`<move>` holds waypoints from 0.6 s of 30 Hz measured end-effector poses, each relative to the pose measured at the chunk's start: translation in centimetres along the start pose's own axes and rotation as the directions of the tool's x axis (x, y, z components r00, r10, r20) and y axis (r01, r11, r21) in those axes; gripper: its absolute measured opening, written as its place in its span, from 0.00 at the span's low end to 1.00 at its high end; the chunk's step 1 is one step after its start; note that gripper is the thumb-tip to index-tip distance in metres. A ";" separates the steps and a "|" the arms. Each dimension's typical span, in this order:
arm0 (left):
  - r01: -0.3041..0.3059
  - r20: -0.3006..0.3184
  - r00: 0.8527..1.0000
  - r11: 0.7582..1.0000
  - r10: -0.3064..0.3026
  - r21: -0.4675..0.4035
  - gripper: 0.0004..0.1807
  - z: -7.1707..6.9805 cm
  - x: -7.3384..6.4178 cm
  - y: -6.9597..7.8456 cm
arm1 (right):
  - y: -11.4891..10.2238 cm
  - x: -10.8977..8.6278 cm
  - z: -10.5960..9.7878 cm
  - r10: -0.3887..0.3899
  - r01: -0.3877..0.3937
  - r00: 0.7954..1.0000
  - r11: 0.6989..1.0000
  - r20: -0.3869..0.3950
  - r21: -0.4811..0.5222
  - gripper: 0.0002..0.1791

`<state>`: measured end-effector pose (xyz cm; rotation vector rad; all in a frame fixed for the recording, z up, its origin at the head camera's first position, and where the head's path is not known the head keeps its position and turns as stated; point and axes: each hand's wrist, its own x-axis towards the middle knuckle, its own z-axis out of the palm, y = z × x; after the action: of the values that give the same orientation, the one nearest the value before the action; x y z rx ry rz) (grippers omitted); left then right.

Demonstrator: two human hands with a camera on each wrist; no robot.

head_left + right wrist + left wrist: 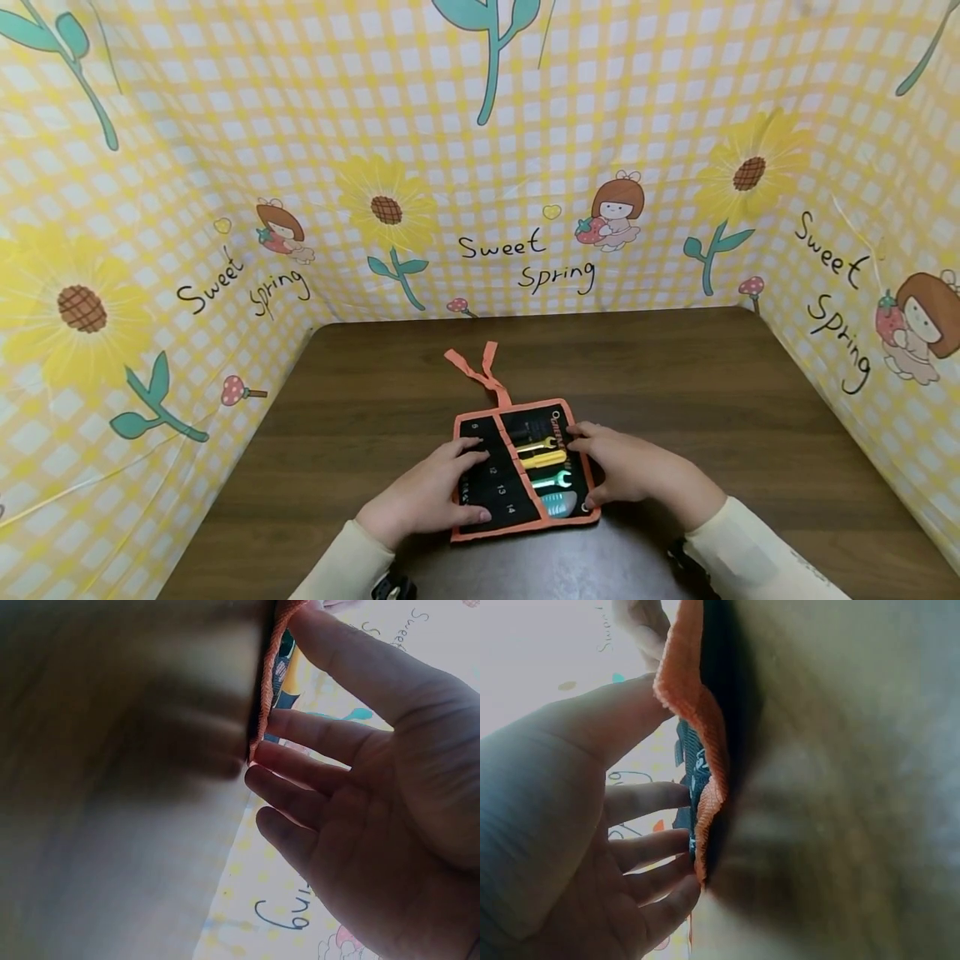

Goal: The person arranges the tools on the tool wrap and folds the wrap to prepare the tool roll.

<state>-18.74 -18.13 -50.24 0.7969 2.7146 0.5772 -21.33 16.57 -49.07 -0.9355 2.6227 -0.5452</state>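
A black tool pouch (pixel 502 486) with orange trim lies unfolded on the table, its left panel printed with numbers. Out of its pockets stick a yellow-handled tool (pixel 543 460), a green wrench (pixel 551 481), a smaller yellow wrench (pixel 536 447) and a teal ribbed handle (pixel 558 504). My left hand (pixel 431 492) rests on the left panel with fingers spread. At the right border my right hand (pixel 622 462) touches the pouch with fingertips and thumb. In the left wrist view the orange edge (pixel 714 750) runs along the left fingertips; the right wrist view shows the right fingers (pixel 322 739) extended.
Two orange tie straps (pixel 487 379) trail from the pouch's far edge across the brown wooden table (pixel 637 367). Yellow checked cloth (pixel 480 167) with flower and girl prints rises along the back and both sides.
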 end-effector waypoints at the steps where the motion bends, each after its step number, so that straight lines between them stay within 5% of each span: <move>1: -0.005 0.002 1.000 1.000 0.005 0.002 0.47 0.0 0.3 -0.1 | 0.2 0.0 0.0 0.002 -0.002 1.000 1.000 -0.002 0.001 0.44; 18: -0.013 0.021 1.000 1.000 0.013 0.009 0.47 -0.2 4.0 -0.1 | 1.7 -0.5 -0.9 0.083 -0.082 0.997 0.994 -0.002 -0.065 0.45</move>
<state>-22.10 -16.03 -50.64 0.8183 2.6965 0.5566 -22.23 18.37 -48.92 -0.8416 2.6790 -0.4406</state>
